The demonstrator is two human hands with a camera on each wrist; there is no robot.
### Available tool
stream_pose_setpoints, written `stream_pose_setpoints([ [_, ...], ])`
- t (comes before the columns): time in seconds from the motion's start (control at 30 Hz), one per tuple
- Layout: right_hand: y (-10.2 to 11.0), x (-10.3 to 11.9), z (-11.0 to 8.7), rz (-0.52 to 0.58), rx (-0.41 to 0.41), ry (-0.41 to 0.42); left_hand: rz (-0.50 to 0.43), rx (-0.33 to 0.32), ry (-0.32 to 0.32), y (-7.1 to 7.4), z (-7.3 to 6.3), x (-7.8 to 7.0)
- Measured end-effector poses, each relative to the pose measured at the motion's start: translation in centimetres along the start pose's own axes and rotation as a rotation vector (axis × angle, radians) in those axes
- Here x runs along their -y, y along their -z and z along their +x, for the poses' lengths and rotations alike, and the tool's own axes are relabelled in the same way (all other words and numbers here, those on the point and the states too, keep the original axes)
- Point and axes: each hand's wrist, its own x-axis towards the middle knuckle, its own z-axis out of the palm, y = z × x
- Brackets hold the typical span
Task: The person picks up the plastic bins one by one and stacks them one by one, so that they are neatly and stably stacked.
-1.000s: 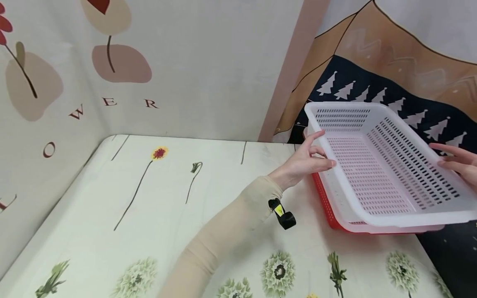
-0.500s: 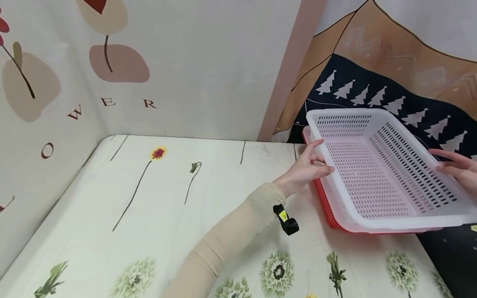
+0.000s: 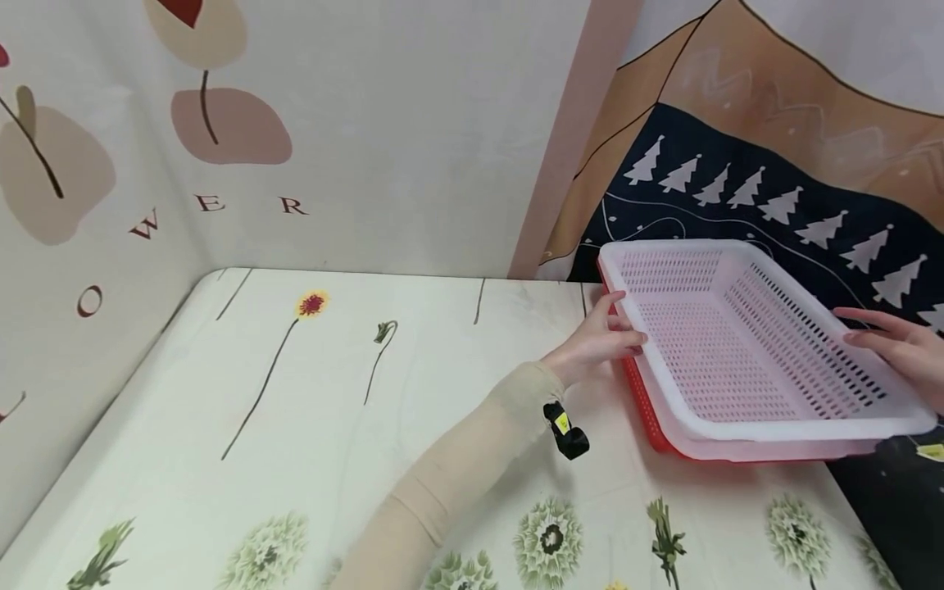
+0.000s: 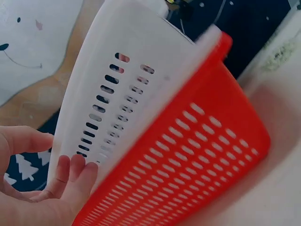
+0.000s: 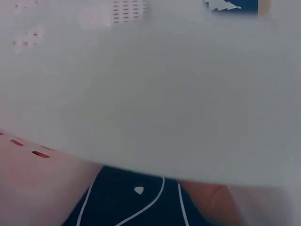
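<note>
A white slotted plastic basket (image 3: 726, 429) sits down in a pale pink basket (image 3: 782, 451), which nests in a red basket (image 3: 643, 401) at the table's right. My left hand (image 3: 587, 344) pinches the white basket's left rim. In the left wrist view the thumb and fingers lie on opposite sides of that rim, above the red basket's slotted wall (image 4: 197, 155). My right hand (image 3: 903, 348) holds the white basket's right rim, with the index finger stretched out. A pale plastic wall (image 5: 155, 99) fills most of the right wrist view and hides the right fingers.
The table (image 3: 435, 442) has a white cloth printed with flowers. Its right edge passes beneath the baskets, beside a dark blue cloth (image 3: 878, 500). A printed pale curtain (image 3: 413, 147) hangs behind, next to a tree-patterned one (image 3: 760, 201).
Both hands have lowered the white basket deeper into the pink and red ones, shifting it slightly left. Its rim now lies close to the pink rim.
</note>
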Motion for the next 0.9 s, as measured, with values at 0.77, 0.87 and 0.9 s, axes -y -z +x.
stream_pose_setpoints([
  [0.77,0.5,-6.7,4.4,-0.143,-0.001,0.086,0.085,0.08,0.021,2.5,-0.5,-0.1],
  [0.87,0.8,-7.4,5.2,-0.11,-0.015,0.136,0.084,0.069,0.009,3.3,-0.6,-0.3],
  [0.9,0.8,-7.1,5.2,-0.105,-0.017,0.148,0.082,0.062,0.007,3.6,-0.6,-0.3],
])
